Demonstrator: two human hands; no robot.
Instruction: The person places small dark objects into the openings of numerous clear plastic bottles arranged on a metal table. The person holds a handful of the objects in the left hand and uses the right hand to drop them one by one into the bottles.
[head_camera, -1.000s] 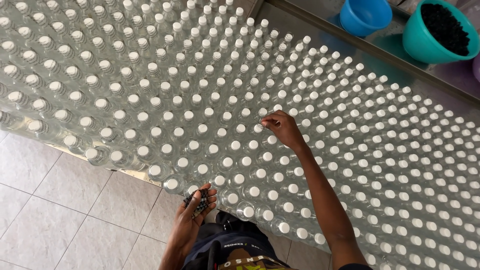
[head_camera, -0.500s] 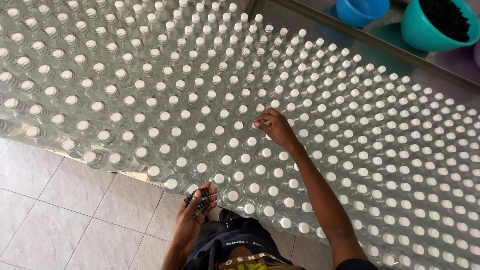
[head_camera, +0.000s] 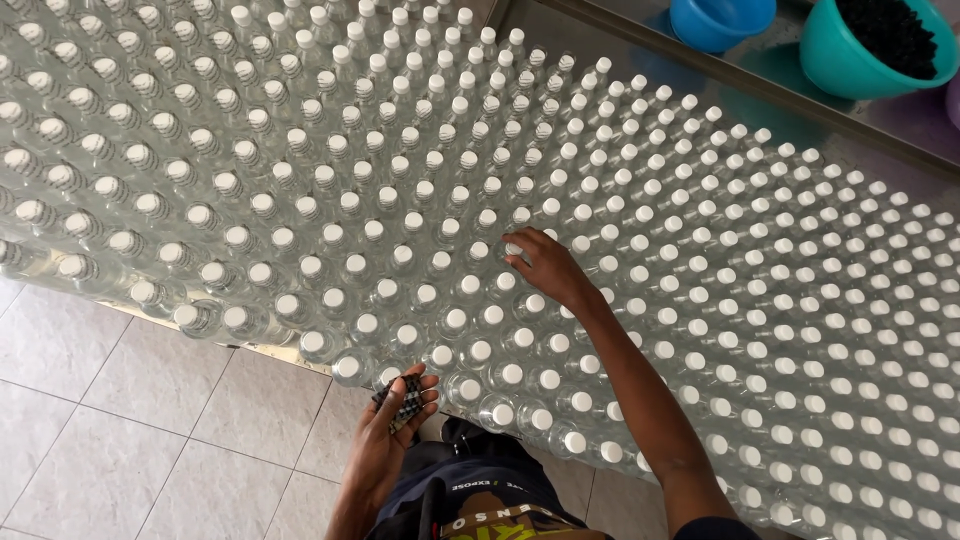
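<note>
Shifted since 1 second ago: right hand (head_camera: 545, 265) has travelled a little toward the desk's near edge and leftward across the rows, fingertips now pinched on a white-capped bottle (head_camera: 513, 247) mid-field, suggesting work proceeds bottle by bottle along the row. Left hand (head_camera: 392, 435), unchanged in place off the near edge of the desk (head_camera: 270, 352), palm up, fingers half curled, cradles a stack of small dark pieces (head_camera: 405, 398); their kind cannot be told. Surrounding: clear bottles with white caps, packed upright in dense rows over the whole desk. Far right corner: 1 blue bowl (head_camera: 722, 18), 1 teal bowl (head_camera: 870, 55) holding dark pieces. Below: pale tiled floor (head_camera: 120, 440).
</note>
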